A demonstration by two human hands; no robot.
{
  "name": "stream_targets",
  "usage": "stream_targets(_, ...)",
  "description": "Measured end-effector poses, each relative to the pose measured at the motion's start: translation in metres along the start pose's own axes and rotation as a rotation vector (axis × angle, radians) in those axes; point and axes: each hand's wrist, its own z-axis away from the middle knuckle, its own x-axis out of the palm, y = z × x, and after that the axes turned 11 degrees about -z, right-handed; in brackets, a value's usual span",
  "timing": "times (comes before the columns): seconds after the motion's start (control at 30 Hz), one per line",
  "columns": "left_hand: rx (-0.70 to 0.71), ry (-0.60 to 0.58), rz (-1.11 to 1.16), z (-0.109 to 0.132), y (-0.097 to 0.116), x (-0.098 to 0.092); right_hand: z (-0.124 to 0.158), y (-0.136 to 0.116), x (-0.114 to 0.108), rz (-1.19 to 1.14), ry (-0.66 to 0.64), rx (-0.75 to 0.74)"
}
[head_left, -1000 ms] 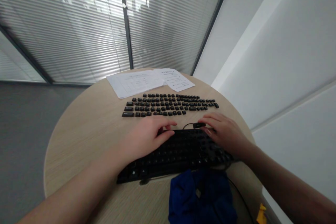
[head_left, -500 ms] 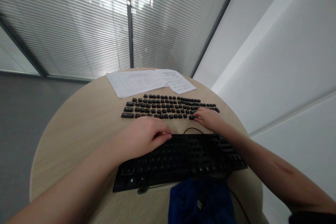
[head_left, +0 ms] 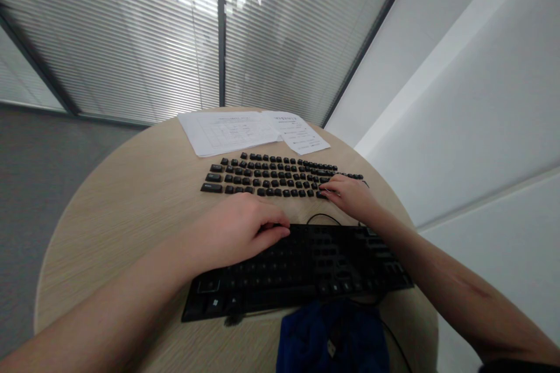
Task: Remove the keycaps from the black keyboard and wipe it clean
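Note:
A black keyboard base (head_left: 306, 268) lies on the round wooden table (head_left: 131, 198) in front of me. Beyond it, several loose black keycaps (head_left: 271, 175) are laid out in rows. My left hand (head_left: 238, 230) rests on the keyboard's upper left edge, fingers curled and pinched against it. My right hand (head_left: 350, 195) reaches over the keyboard to the right end of the keycap rows, fingertips closed on a keycap there.
Two white printed sheets (head_left: 245, 131) lie at the table's far side. A blue cloth (head_left: 332, 338) sits at the near edge, below the keyboard. A thin black cable (head_left: 321, 218) loops behind the keyboard. Glass walls with blinds stand behind; a white wall runs on the right.
My right hand left the keyboard's back edge and moved forward to the loose keycaps. My left hand stayed on the keyboard. The view shifted slightly.

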Motion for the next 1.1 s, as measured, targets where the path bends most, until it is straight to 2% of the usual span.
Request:
stream_targets(0.2,-0.01,-0.016,0.004,-0.001,0.0,0.001,-0.018,-0.013,0.005,-0.022,-0.031,-0.041)
stream_targets(0.37,-0.018,-0.013,-0.002,-0.002,0.0,0.001,-0.021,-0.016,0.007,-0.043,-0.049,-0.048)
stream_targets(0.53,-0.023,-0.035,-0.005,-0.002,-0.002,0.002,-0.015,-0.013,-0.007,-0.085,0.012,-0.039)
stream_targets(0.6,-0.026,-0.05,-0.008,-0.002,-0.004,0.001,-0.005,-0.008,-0.02,-0.15,0.13,-0.051)
stream_targets(0.73,-0.019,-0.085,-0.007,-0.002,-0.005,0.001,0.036,0.004,-0.047,-0.351,0.502,-0.048)
stream_targets(0.87,0.05,-0.159,-0.037,0.0,0.0,0.012,0.091,0.018,-0.054,-0.63,0.888,0.174)
stream_targets(0.97,0.103,-0.237,-0.076,0.001,0.007,0.029,0.118,0.03,-0.05,-0.804,1.21,0.348)
stream_targets(1.03,0.128,-0.283,-0.096,0.001,0.01,0.038,0.124,0.035,-0.049,-0.899,1.284,0.423)
stream_targets(1.1,0.136,-0.306,-0.114,0.001,0.01,0.042,0.124,0.036,-0.049,-0.935,1.242,0.421)
